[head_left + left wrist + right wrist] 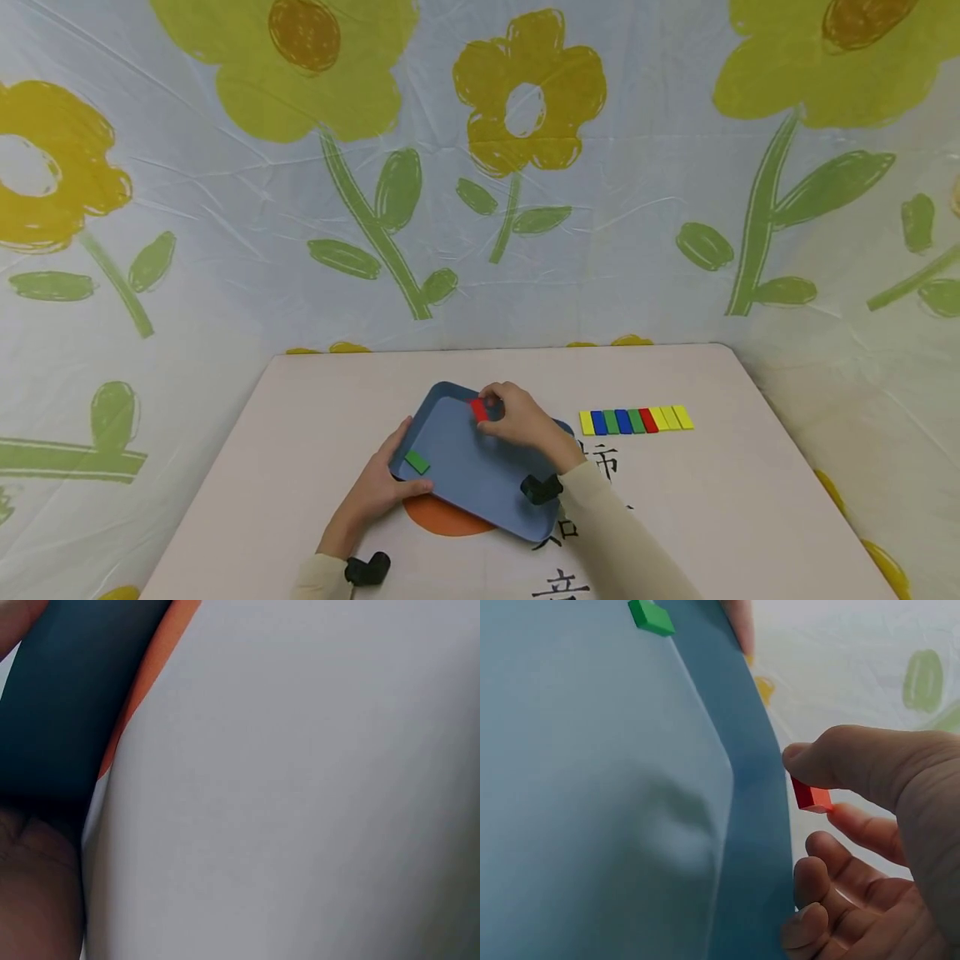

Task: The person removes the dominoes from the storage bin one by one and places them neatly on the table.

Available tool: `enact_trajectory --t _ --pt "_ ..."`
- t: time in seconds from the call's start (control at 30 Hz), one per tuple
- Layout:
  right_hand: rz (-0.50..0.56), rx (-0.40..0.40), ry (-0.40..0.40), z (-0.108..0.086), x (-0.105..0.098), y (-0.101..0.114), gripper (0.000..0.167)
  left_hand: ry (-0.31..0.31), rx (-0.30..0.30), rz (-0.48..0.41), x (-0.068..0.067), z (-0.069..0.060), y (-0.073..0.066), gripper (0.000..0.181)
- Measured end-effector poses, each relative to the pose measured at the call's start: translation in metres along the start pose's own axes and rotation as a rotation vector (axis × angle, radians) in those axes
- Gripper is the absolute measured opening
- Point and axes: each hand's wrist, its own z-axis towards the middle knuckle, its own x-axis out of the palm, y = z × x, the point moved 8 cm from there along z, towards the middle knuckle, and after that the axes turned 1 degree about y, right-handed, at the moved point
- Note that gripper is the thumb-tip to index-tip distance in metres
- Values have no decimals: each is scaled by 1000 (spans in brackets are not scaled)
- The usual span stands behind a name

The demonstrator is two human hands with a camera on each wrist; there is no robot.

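Observation:
A blue tray (480, 467) is held at an angle above the table, its lower left corner gripped by my left hand (378, 483). The thumb lies over the near rim, and the other fingers are along the left side. Between thumb and fingers my right hand (517, 417) pinches a small red block (479, 410) above the tray's far part. In the right wrist view that red block (811, 796) appears past the tray's edge. One green block (417, 462) lies in the tray close to the left hand. Only part of the left hand (37, 885) shows in the left wrist view.
Right of the tray, a row of yellow, blue, green and red blocks (630, 420) lies on the table (750, 517). Partly under the tray is an orange shape (446, 518). Black printed characters (561, 585) mark the tabletop. A flowered cloth (600, 275) hangs behind.

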Motion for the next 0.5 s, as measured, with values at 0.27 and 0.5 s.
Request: enact_trajectory --t 0.27,0.5 --pt "7 59 -67 -24 -31 -16 43 2 13 8 1 0 0 114" --pt "-52 100 -107 -44 -61 -34 44 7 18 10 0 1 1 113"
